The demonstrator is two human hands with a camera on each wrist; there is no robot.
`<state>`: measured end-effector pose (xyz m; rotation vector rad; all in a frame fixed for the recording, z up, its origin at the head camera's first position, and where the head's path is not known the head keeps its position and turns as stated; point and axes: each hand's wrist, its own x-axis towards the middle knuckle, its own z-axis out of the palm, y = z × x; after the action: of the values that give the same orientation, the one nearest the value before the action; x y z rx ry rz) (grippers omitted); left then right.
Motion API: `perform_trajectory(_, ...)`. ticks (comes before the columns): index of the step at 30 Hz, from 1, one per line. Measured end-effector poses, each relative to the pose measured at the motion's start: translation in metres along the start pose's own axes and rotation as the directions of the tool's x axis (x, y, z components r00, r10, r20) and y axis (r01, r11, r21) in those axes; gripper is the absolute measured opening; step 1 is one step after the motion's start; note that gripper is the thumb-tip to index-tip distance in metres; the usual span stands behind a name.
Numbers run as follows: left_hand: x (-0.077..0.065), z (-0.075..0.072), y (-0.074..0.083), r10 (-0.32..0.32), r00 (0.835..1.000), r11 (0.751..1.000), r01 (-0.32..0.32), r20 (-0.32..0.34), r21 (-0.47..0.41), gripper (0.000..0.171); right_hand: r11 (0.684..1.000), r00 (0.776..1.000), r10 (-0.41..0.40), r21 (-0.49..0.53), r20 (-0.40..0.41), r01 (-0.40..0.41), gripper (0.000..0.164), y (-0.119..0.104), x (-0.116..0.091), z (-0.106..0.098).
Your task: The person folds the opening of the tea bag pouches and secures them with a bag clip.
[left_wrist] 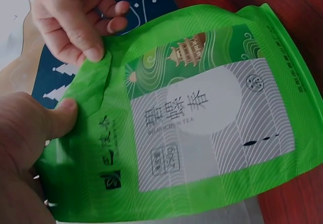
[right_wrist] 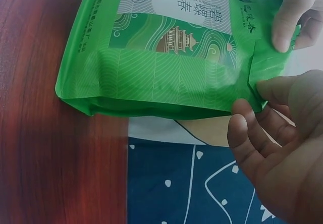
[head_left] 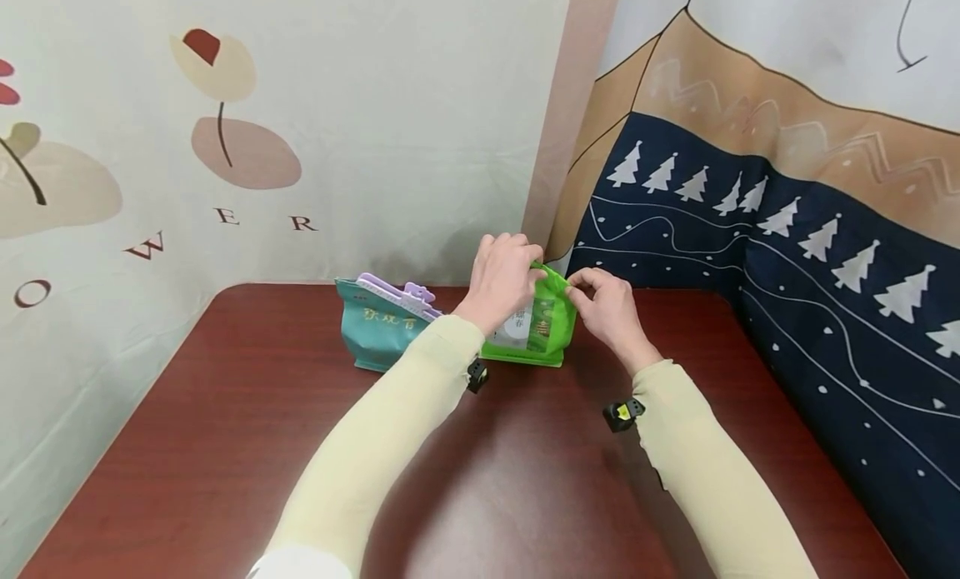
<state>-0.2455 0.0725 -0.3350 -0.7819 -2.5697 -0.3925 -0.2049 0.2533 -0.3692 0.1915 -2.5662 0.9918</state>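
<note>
Green bag is standing on its base toward the far side of the bench, and from my remote seat I've got both hands on it. Left hand comes over the top and pinches the upper edge, thumb on the printed front, most of the fingers out of sight behind. Right hand pinches the corner on its own side, thumb in front and fingertips tucked behind the edge. So neither grip is loose; both are grasping that one bag.

What matters here imo is the geometry: the bag sits below and a bit right of the left grip, and just left of the right one. Long axis looks to run from base up to top, with the top edge going across from hand to hand. Neither hand is nearer tbh, both touch it. There's a creased fold between the thumbs.

Headcount: two bags, this one plus a teal bag on the left (can't tell if they touch, my sleeve's in the way); one purple clip slanting along the teal one's top; two hands; two wrist cameras.
</note>
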Motion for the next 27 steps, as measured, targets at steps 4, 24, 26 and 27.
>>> perform_trajectory(4, 0.001, -0.0033, -0.0036, -0.003, 1.0, 1.0, 0.003, 0.004, -0.008, 0.014, 1.0, 1.0, 0.004, 0.001, 0.009, -0.004, 0.008, 0.0002, -0.0004, -0.0006)
perform_trajectory(24, -0.0008, -0.0075, -0.0063, -0.064, 0.998, 0.997, 0.064, 0.004, -0.049, 0.023, 0.999, 0.999, 0.05, 0.001, -0.005, -0.05, 0.011, 0.0043, -0.0018, 0.0005)
perform_trajectory(26, -0.0009, -0.0062, -0.0055, -0.081, 0.997, 0.996, 0.082, 0.009, -0.045, 0.026, 0.999, 0.999, 0.052, 0.01, -0.001, -0.052, 0.011, 0.004, -0.0014, -0.0002)
perform_trajectory(27, -0.0008, -0.0055, -0.0049, -0.088, 0.996, 0.995, 0.089, 0.01, -0.039, 0.027, 0.998, 0.998, 0.055, 0.014, 0.002, -0.055, 0.011, 0.004, -0.0012, -0.0005)
